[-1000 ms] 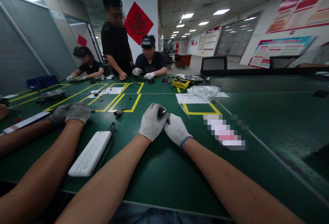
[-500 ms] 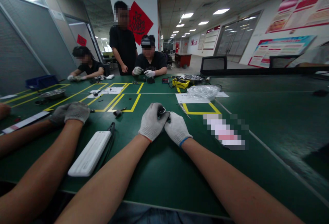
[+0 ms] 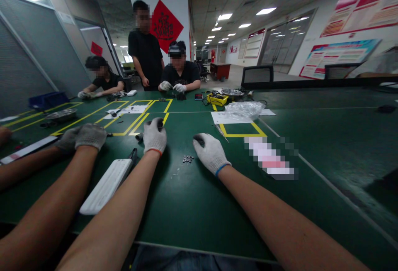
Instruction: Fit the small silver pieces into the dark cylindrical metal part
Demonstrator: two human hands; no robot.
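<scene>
My left hand (image 3: 154, 136), in a white knit glove, reaches forward over the green table (image 3: 192, 204) to a yellow-taped box (image 3: 149, 123). Its fingers are hidden behind the back of the hand. A small metal tool (image 3: 139, 137) lies just left of it. My right hand (image 3: 209, 152), also gloved, rests on the table with its fingers curled on a small dark round part (image 3: 198, 139). Between my hands lies a little heap of small metal screws (image 3: 188, 159).
A neighbour's bare arms and gloved hands (image 3: 88, 135) lie at my left, beside a flat white device (image 3: 107, 186) and a black pen-like tool (image 3: 134, 154). Tweezers (image 3: 222, 132), a plastic bag (image 3: 244, 109) and a blurred item (image 3: 269, 159) sit right. Three people are at the far end.
My hands were joined around the round part; now they are apart. The left hand has moved forward and left, the right keeps the part, and the screws show on the table.
</scene>
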